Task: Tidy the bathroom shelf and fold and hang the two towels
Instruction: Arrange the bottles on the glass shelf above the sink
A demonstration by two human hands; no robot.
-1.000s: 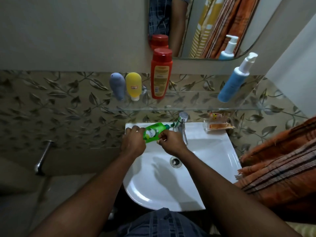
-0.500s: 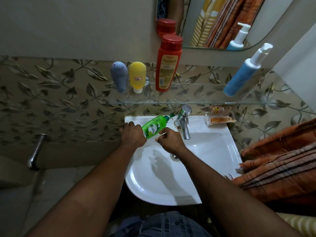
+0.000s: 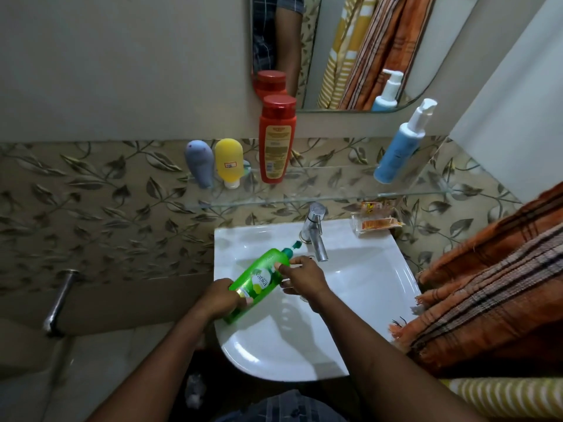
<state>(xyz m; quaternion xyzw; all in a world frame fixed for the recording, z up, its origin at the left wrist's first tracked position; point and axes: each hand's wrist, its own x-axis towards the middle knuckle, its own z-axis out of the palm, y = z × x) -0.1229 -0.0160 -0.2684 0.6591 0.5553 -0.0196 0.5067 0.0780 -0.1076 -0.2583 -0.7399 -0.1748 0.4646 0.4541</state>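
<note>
Head view: left hand (image 3: 217, 298) is wrapping its grip round the base of the tilted green Vatika bottle (image 3: 262, 277); right hand (image 3: 304, 280) is pinching its shoulder, above the sink (image 3: 368, 287).

Five bottles are in view. Four stand on the one glass shelf (image 3: 335, 198) across the middle of the frame: a grey-blue tube (image 3: 200, 162), a yellow tube (image 3: 229, 161), a red bottle (image 3: 276, 141) and a blue pump bottle (image 3: 399, 150). The fifth, a green bottle (image 3: 259, 278), is at centre, over the one white sink (image 3: 365, 284). Two hands are on it, the left hand (image 3: 217, 296) and the right hand (image 3: 301, 278). One mirror (image 3: 335, 41) at the top shows two bottle reflections. Two towels lie at the right edge: an orange striped towel (image 3: 487, 269) and, in the lower right corner, a yellow striped towel (image 3: 502, 397). There is one tap (image 3: 313, 229), one clear soap dish (image 3: 374, 223) and one wall pipe (image 3: 59, 300) at the left.
</note>
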